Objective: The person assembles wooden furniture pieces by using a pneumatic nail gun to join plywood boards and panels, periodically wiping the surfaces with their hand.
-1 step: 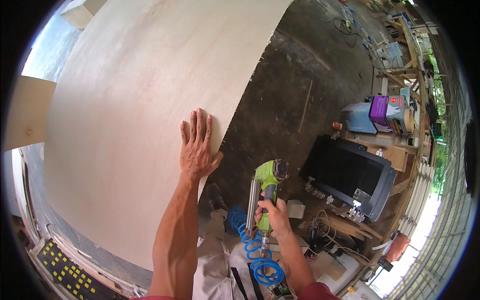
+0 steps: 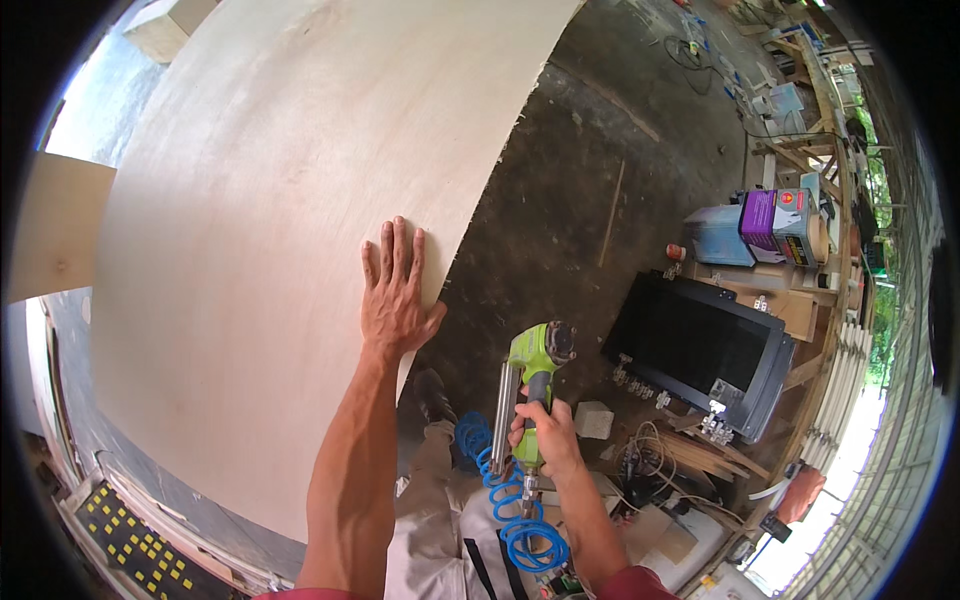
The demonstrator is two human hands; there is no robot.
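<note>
A large pale plywood sheet [image 2: 240, 260] fills the left and middle of the view, its right edge slightly splintered. Flat on it near that edge lies my left hand [image 2: 393, 305], fingers stretched forward and the thumb out at the side. To the right, beyond the sheet's edge, my right hand [image 2: 550, 435] is wrapped round the handle of a green pneumatic nail gun [image 2: 534, 348] with a long silver magazine. The gun is held up in front of my legs, apart from the sheet. A blue coiled air hose [image 2: 536, 546] hangs from the handle's lower end.
A dark flat screen [image 2: 690, 335] lies at the right, with metal hinges [image 2: 716, 428] around it. Behind it stand a purple and grey box [image 2: 775, 225] and a blue can [image 2: 715, 235]. Loose cables [image 2: 655, 455] lie lower right. A wooden block [image 2: 160, 35] sits far left.
</note>
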